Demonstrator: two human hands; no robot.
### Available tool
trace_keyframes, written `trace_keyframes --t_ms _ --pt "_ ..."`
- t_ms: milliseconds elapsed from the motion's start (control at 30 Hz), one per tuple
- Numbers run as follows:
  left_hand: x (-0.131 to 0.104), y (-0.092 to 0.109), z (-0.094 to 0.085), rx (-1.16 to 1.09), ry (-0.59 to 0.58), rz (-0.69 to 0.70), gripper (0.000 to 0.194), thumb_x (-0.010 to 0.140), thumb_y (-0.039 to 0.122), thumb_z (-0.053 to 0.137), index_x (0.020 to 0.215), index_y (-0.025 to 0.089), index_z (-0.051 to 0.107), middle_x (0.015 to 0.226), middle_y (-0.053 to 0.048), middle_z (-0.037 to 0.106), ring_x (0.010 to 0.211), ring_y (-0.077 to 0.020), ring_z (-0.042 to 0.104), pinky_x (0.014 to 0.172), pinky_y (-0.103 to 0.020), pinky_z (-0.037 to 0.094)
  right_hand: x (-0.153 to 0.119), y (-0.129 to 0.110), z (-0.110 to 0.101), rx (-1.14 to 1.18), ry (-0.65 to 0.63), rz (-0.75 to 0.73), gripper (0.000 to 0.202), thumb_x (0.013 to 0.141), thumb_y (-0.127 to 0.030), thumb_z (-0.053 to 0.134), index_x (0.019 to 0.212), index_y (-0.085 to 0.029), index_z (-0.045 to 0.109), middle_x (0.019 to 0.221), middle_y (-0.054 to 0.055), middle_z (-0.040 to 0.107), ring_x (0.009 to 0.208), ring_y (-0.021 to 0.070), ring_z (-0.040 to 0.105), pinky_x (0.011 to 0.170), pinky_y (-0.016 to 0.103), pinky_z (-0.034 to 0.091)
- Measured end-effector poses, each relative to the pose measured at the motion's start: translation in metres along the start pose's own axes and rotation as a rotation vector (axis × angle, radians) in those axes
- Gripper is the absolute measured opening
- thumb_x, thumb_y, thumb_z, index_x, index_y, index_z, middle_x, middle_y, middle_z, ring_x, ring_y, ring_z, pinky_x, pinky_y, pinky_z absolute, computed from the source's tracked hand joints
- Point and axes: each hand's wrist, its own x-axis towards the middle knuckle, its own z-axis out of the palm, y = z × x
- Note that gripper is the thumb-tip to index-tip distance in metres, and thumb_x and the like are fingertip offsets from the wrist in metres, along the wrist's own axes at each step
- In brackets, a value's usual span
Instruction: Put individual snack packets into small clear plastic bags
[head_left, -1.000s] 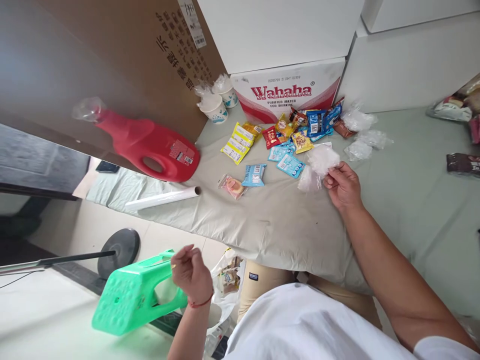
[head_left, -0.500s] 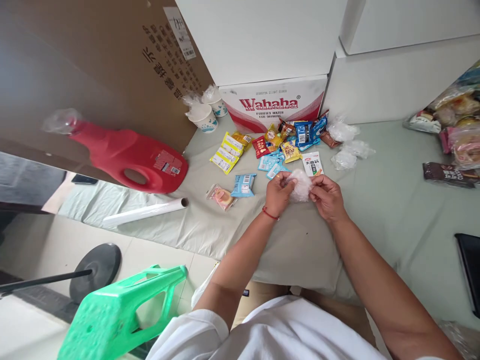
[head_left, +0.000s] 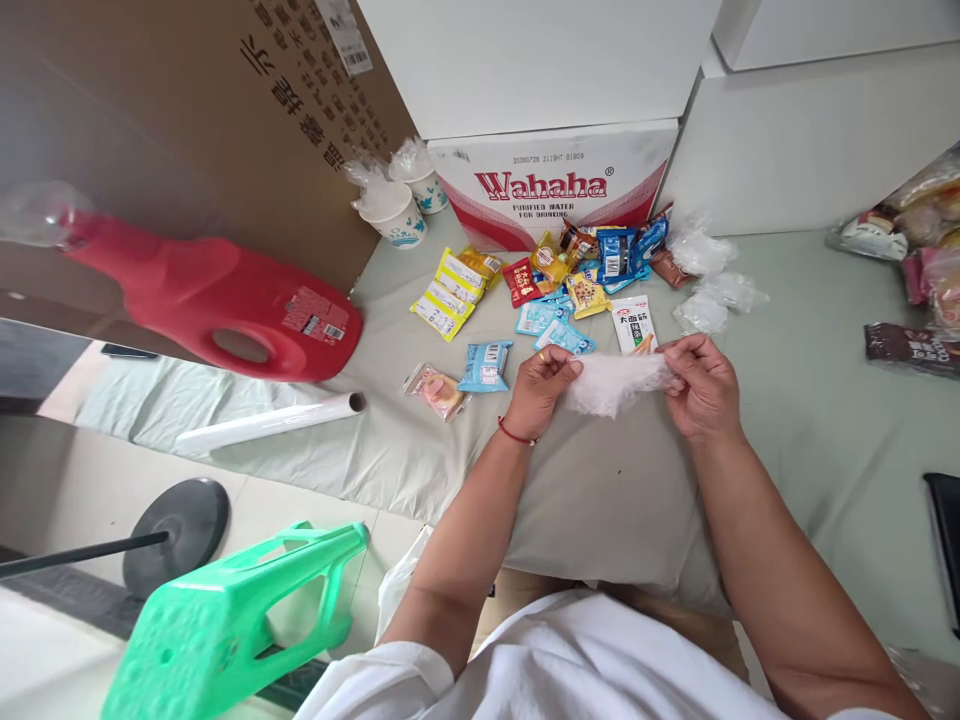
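Note:
A clear, crinkled plastic film [head_left: 616, 383] is stretched between my two hands above the cloth-covered surface. My left hand [head_left: 541, 390] pinches its left end. At the other end, the fingers of my right hand [head_left: 701, 385] are closed on the film. Just beyond it lies a white snack packet [head_left: 634, 324]. Blue packets [head_left: 544, 318], a red packet [head_left: 521, 282] and a yellow cookie packet [head_left: 587, 293] are heaped behind. Crumpled clear plastic [head_left: 701, 250] sits to the right of the heap.
A red jug [head_left: 225, 300], a white roll [head_left: 270, 424] and two paper cups [head_left: 394, 215] are on the left. A Wahaha box [head_left: 555, 190] stands behind. A green stool [head_left: 225, 610] is at lower left; bagged snacks [head_left: 870, 238] lie at right.
My hands have moved apart, and the plastic between them has gone from a bunched wad to a wider strip. The view has shifted slightly.

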Motion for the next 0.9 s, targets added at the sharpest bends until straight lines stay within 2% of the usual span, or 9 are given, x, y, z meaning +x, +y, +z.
trace_keyframes --t_ms 133,200,300,433,500,633,767,833,900 --pt "-0.003 0.002 0.005 -0.068 -0.009 -0.013 0.051 0.068 0.057 0.091 0.083 0.019 0.059 0.079 0.003 0.062 0.071 -0.0091 0.059 0.069 -0.023 0.047 -0.003 -0.001 0.001 -0.081 -0.038 -0.098 0.043 0.076 -0.065 0.081 0.089 -0.027 0.065 0.084 0.001 0.061 0.059 0.0100 0.047 0.051 0.023 0.042" --pt "-0.003 0.001 0.006 -0.067 0.035 -0.059 0.055 0.068 0.060 0.089 0.087 0.022 0.055 0.070 0.007 0.058 0.058 -0.0079 0.057 0.058 -0.022 0.044 -0.007 -0.002 0.004 -0.190 -0.142 -0.194 0.062 0.068 -0.077 0.080 0.108 -0.032 0.068 0.111 0.005 0.066 0.091 0.0183 0.063 0.074 0.030 0.055" --pt "-0.003 -0.001 0.003 -0.069 0.062 -0.122 0.057 0.069 0.060 0.088 0.089 0.024 0.050 0.062 0.010 0.056 0.042 -0.0068 0.051 0.043 -0.021 0.033 -0.013 0.001 0.005 -0.508 -0.292 -0.327 0.075 0.059 -0.064 0.092 0.125 -0.036 0.069 0.141 0.005 0.059 0.130 0.0284 0.055 0.104 0.040 0.050" --pt "0.001 0.004 -0.005 -0.205 -0.028 -0.245 0.053 0.071 0.054 0.089 0.083 0.022 0.048 0.055 0.009 0.058 0.033 -0.0034 0.037 0.039 -0.020 0.022 -0.017 0.006 0.004 -0.666 -0.244 -0.315 0.020 0.088 -0.044 0.075 0.101 -0.029 0.077 0.102 0.004 0.072 0.094 0.0208 0.065 0.088 0.036 0.053" --pt "0.001 0.010 -0.007 -0.298 -0.063 -0.262 0.051 0.072 0.054 0.088 0.084 0.021 0.051 0.060 0.006 0.064 0.034 -0.0024 0.036 0.041 -0.020 0.025 -0.018 0.005 0.004 -0.559 -0.178 -0.242 0.019 0.089 -0.044 0.075 0.094 -0.026 0.077 0.089 0.002 0.070 0.078 0.0165 0.061 0.072 0.030 0.051" --pt "-0.016 0.029 0.004 -0.317 -0.078 -0.169 0.051 0.073 0.057 0.088 0.086 0.021 0.055 0.094 -0.005 0.074 0.065 -0.0118 0.066 0.050 -0.020 0.040 -0.020 -0.006 0.007 -0.228 0.070 -0.091 0.029 0.082 -0.049 0.081 0.085 -0.024 0.067 0.065 -0.005 0.050 0.050 0.0079 0.037 0.043 0.022 0.031" --pt "-0.057 0.039 0.029 -0.065 -0.107 -0.012 0.038 0.079 0.048 0.086 0.083 0.020 0.061 0.106 -0.007 0.069 0.090 -0.0180 0.069 0.069 -0.027 0.053 -0.036 -0.018 0.014 -0.122 0.223 -0.103 0.033 0.083 -0.048 0.082 0.080 -0.024 0.060 0.063 -0.006 0.047 0.046 0.0063 0.033 0.039 0.021 0.029" --pt "-0.073 0.034 0.037 0.046 -0.098 0.020 0.034 0.080 0.046 0.086 0.093 0.021 0.068 0.115 -0.009 0.067 0.099 -0.0199 0.067 0.077 -0.029 0.054 -0.053 -0.018 0.018 -0.205 0.159 -0.088 0.028 0.085 -0.048 0.079 0.085 -0.025 0.064 0.068 -0.003 0.055 0.052 0.0088 0.044 0.045 0.022 0.038" --pt "-0.083 0.024 0.039 0.080 -0.029 0.012 0.038 0.077 0.046 0.088 0.100 0.022 0.070 0.113 -0.008 0.068 0.100 -0.0197 0.065 0.079 -0.029 0.053 -0.072 -0.013 0.023 -0.321 -0.016 -0.022 0.025 0.087 -0.049 0.078 0.089 -0.025 0.070 0.071 -0.001 0.062 0.059 0.0115 0.052 0.052 0.024 0.044"
